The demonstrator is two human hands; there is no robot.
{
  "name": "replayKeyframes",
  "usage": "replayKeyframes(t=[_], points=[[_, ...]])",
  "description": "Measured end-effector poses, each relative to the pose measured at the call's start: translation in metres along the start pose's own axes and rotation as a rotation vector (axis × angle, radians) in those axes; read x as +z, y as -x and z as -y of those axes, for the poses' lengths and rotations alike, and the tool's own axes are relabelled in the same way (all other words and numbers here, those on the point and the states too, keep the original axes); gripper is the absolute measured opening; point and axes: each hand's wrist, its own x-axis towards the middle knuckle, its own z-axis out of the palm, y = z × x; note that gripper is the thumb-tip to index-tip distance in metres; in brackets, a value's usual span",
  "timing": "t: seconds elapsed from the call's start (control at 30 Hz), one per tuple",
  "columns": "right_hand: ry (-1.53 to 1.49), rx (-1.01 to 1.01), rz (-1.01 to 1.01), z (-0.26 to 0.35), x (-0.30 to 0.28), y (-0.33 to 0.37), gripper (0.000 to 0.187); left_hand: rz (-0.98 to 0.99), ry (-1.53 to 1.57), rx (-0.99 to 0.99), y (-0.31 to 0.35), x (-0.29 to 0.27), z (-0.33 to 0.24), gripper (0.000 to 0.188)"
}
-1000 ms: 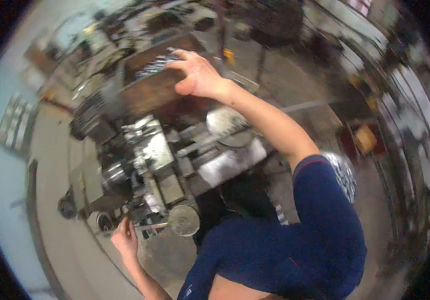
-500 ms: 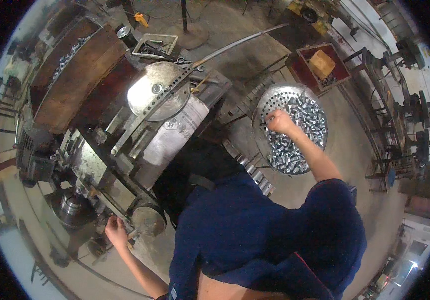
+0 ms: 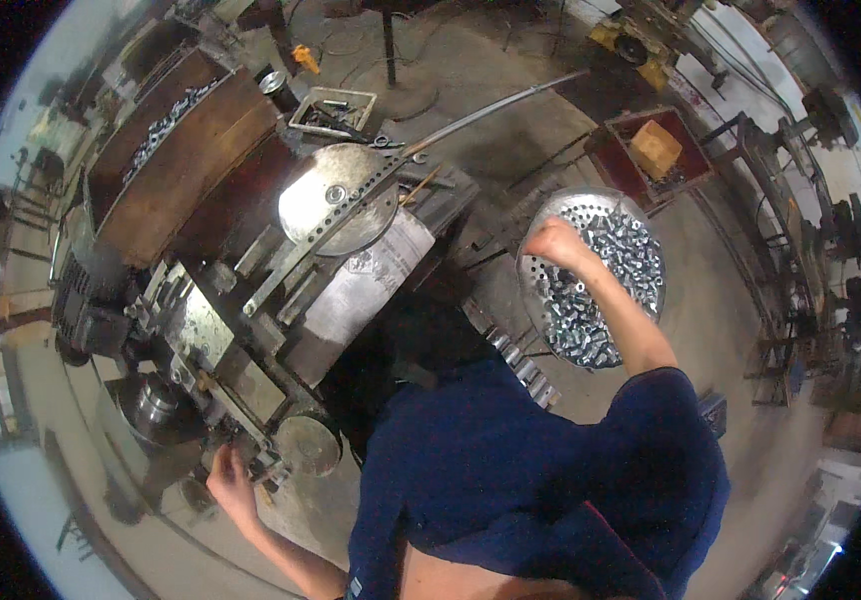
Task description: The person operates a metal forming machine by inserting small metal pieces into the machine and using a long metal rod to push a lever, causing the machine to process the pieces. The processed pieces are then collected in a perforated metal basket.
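Note:
My right hand (image 3: 559, 244) is closed above the upper left part of a round perforated metal basin (image 3: 541, 205). Whatever its fingers may hold is hidden. A heap of small shiny metal fittings (image 3: 606, 262) fills much of the basin. At the lower left, my left hand (image 3: 232, 484) has its fingers bent together beside the lower end of a bench machine (image 3: 201, 330). What they grip there is too small to make out. A round metal disc (image 3: 310, 446) sits just right of that hand.
A large round plate (image 3: 326, 195) with a drilled bar (image 3: 351, 205) across it lies on the bench by a paper sheet (image 3: 376, 270). Behind stand a tool tray (image 3: 336, 112) and a deep bin (image 3: 166, 175). A red box (image 3: 611, 165) is beyond the basin.
The whole view has shifted, so the bench and basin appear lower and farther right. My right hand has moved toward the basin's upper left rim. My left hand stays by the machine.

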Motion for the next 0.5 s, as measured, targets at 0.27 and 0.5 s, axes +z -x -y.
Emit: replayKeyframes(t=[0.27, 0.5], points=[[-0.523, -0.975, -0.138, 0.247, 0.013, -0.015, 0.024, 0.217, 0.701, -0.001, -0.024, 0.040, -0.112, 0.024], [-0.827, -1.334, -0.325, 0.343, 0.002, 0.009, 0.010, 0.273, 1.396, -0.233, -0.007, 0.057, -0.129, 0.032]])
